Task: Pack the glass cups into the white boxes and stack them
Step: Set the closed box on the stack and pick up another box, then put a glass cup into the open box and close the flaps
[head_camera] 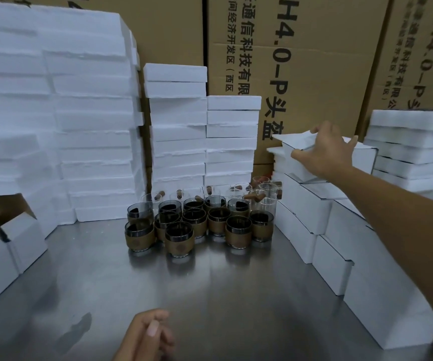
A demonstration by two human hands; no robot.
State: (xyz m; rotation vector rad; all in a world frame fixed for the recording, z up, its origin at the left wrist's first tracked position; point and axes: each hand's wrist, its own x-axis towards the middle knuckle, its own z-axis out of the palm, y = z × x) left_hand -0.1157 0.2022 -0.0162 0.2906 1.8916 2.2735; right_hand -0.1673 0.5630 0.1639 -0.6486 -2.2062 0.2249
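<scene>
Several glass cups (199,225) with brown sleeves stand grouped on the steel table (158,282), taller clear glasses behind them. My right hand (327,152) reaches far right and grips an open white box (304,165) with raised flaps, held on top of a stepped stack of closed white boxes (340,246). My left hand (150,334) hovers low near the table's front edge, fingers loosely curled, holding nothing.
Tall stacks of white foam trays (93,126) fill the left and back, with more foam trays (413,152) at the far right. Open white boxes (9,246) sit at the left edge. Large brown cartons (327,61) form the back wall.
</scene>
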